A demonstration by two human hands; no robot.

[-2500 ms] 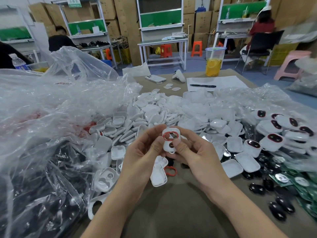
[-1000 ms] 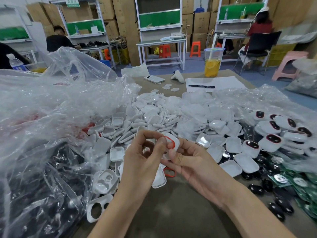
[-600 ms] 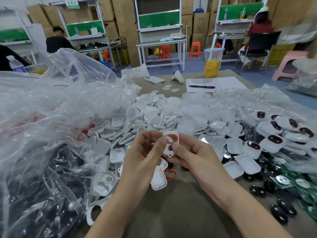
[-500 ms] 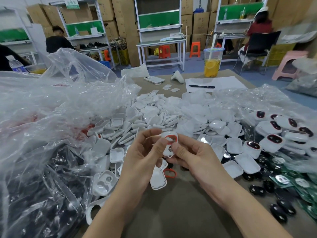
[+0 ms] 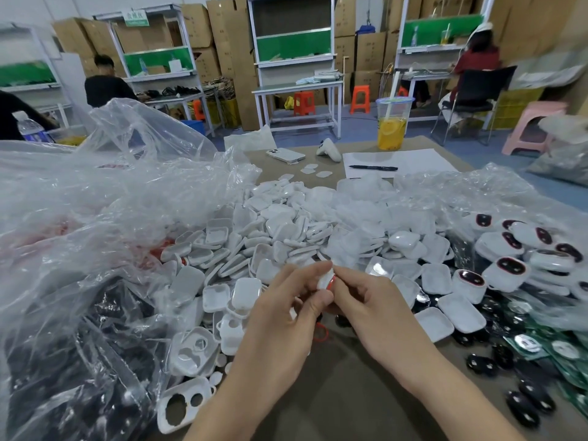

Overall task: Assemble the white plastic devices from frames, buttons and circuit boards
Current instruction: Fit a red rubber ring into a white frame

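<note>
Both hands meet over the table's near middle around one small white frame with a red ring at its edge. My left hand pinches it from the left, thumb low and fingers curled on top. My right hand pinches it from the right. The frame is turned edge-on, so its face is hidden. A loose red ring lies on the table under my hands. White frames with holes lie at the near left. Black buttons and green circuit boards lie at the right.
A heap of white shells fills the middle. Crumpled clear plastic bags bulk up on the left. Finished white devices with dark red-rimmed faces sit at the right. Farther back lie a phone, a pen on paper and a drink cup.
The frame showed its face with the red ring before; both hands have turned it edge-on and closed in tighter around it. The hands stay in the same spot.
</note>
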